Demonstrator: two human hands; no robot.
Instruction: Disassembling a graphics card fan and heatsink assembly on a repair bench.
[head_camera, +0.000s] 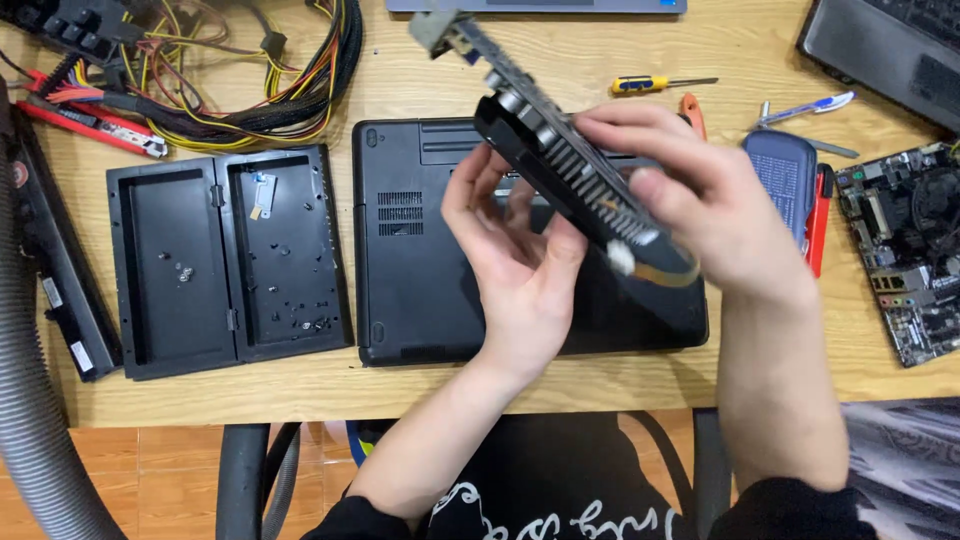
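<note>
Both hands hold up a black graphics card (560, 160) with a finned heatsink, tilted so its metal bracket points to the upper left. My right hand (710, 210) grips its lower right end from above. My left hand (515, 265) supports it from below, fingers curled under the card. Under the hands lies a black laptop (420, 260), turned bottom side up on the wooden table.
An open black plastic case (230, 260) with small screws lies left of the laptop. A bundle of coloured power cables (250, 70) is at the back left, a grey ribbed hose (40, 420) at the left edge. A yellow-handled screwdriver (650, 84), a blue pouch (785, 180) and a motherboard (910, 250) lie to the right.
</note>
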